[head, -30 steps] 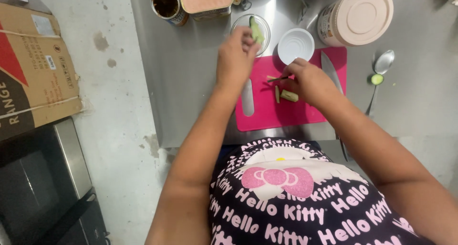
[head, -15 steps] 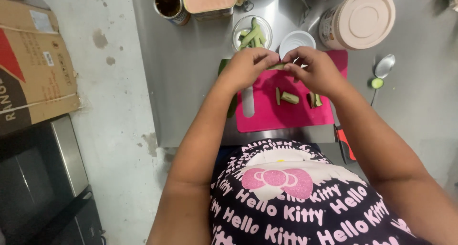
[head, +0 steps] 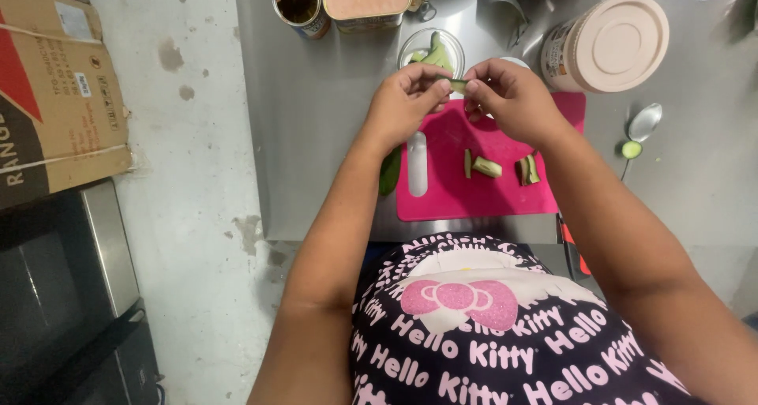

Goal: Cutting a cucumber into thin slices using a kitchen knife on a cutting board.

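Note:
My left hand [head: 407,101] and my right hand [head: 509,97] meet above the far edge of a pink cutting board [head: 450,196]. Between their fingertips both pinch one small green vegetable piece [head: 458,84]. On the board lie two more cut green pieces, one in the middle [head: 483,166] and one to its right [head: 527,170]. A small glass bowl [head: 410,46] with green pieces stands just beyond my hands. A white bowl behind my right hand is mostly hidden.
A round tub with a pale pink lid [head: 616,42] stands at the back right. An open tin can [head: 298,4] and a pinkish container [head: 367,1] sit at the back. A spoon [head: 641,127] with a green slice lies right. A cardboard box [head: 55,97] sits on the floor, left.
My left hand came back from the glass bowl and my right hand rose from the board. Both now pinch one green piece together. The head camera shifted slightly.

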